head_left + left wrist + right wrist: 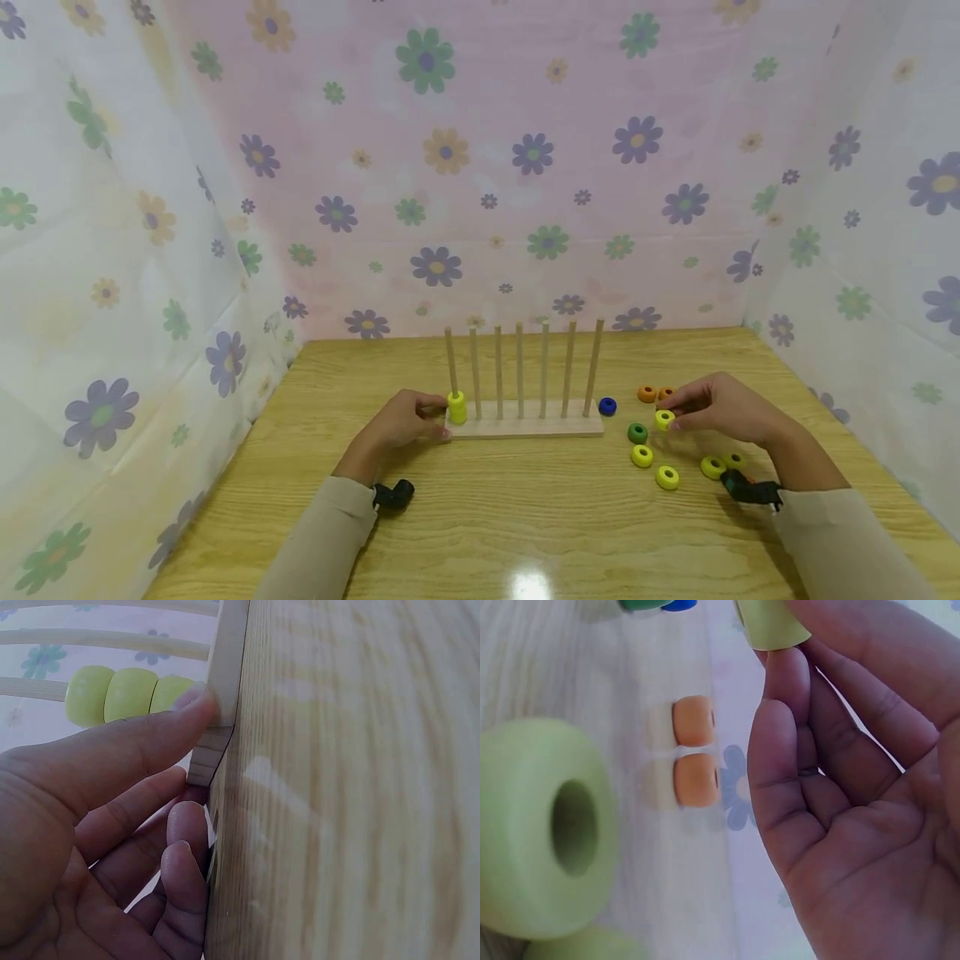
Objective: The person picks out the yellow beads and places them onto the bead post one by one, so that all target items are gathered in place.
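Note:
A wooden peg rack (525, 427) stands on the table, its several upright dowels in a row. Three yellow beads (130, 694) are stacked on its leftmost dowel. My left hand (400, 418) grips the left end of the rack's base, with the thumb at the front edge beside the beads. Over on the right, my right hand (731, 408) pinches a yellow bead (664, 419) between thumb and fingers, raised off the table. In the right wrist view that bead (776, 626) is cut off by the top edge.
Around the right hand lie loose beads: a blue one (607, 407), a green one (637, 433), two orange ones (647, 394) and several yellow ones (667, 477). Flowered cloth (480, 167) hangs behind the table (480, 517) and along both sides.

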### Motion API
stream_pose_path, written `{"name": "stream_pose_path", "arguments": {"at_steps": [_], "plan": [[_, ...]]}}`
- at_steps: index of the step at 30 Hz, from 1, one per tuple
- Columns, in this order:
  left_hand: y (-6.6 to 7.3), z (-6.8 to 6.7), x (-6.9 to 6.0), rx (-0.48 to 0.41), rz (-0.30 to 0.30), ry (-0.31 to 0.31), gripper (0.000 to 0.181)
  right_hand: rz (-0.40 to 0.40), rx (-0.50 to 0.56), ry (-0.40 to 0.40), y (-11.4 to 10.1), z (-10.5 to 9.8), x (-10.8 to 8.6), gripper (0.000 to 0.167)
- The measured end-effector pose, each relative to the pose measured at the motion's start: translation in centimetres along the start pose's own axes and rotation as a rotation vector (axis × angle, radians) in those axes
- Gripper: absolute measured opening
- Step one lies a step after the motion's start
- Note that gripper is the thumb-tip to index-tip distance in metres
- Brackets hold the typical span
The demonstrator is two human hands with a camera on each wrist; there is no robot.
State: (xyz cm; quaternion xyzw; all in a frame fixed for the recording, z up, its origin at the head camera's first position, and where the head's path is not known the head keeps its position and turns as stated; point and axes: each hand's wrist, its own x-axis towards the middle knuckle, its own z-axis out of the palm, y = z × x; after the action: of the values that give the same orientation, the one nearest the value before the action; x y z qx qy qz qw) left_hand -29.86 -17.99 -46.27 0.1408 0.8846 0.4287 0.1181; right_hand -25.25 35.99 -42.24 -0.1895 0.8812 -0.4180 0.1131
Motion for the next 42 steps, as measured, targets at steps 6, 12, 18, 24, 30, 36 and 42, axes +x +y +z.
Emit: {"name": "stream_pose_path", "arguments": {"at_steps": [6, 12, 18, 24, 30, 36, 42], "plan": [[0.1, 0.1, 0.0, -0.007, 0.014, -0.014, 0.056, -0.009, -0.018, 0.011, -0.6, -0.4, 0.2, 0.039], [0.3, 0.0, 0.0, 0.001, 0.004, -0.006, 0.056, 0.005, -0.061, 0.032, -1.5, -1.0, 0.6, 0.039], [0.3, 0.1, 0.0, -0.003, 0.011, -0.005, 0.057, -0.010, -0.096, 0.047, -2.8, -1.4, 1.0, 0.037], [0.1, 0.1, 0.0, -0.059, 0.008, -0.025, 0.058, -0.022, -0.089, 0.046, -3.8, -1.6, 1.3, 0.039], [-0.1, 0.0, 0.0, -0.069, 0.017, -0.031, 0.057, -0.034, -0.050, 0.025, -4.5, -1.7, 1.8, 0.037], [-0.2, 0.0, 0.1, -0.045, 0.026, -0.024, 0.055, -0.024, -0.062, 0.040, -5.4, -1.5, 2.2, 0.036], [-0.1, 0.1, -0.1, -0.039, 0.013, -0.013, 0.055, -0.030, -0.072, 0.048, -6.3, -1.5, 2.6, 0.034]]}}
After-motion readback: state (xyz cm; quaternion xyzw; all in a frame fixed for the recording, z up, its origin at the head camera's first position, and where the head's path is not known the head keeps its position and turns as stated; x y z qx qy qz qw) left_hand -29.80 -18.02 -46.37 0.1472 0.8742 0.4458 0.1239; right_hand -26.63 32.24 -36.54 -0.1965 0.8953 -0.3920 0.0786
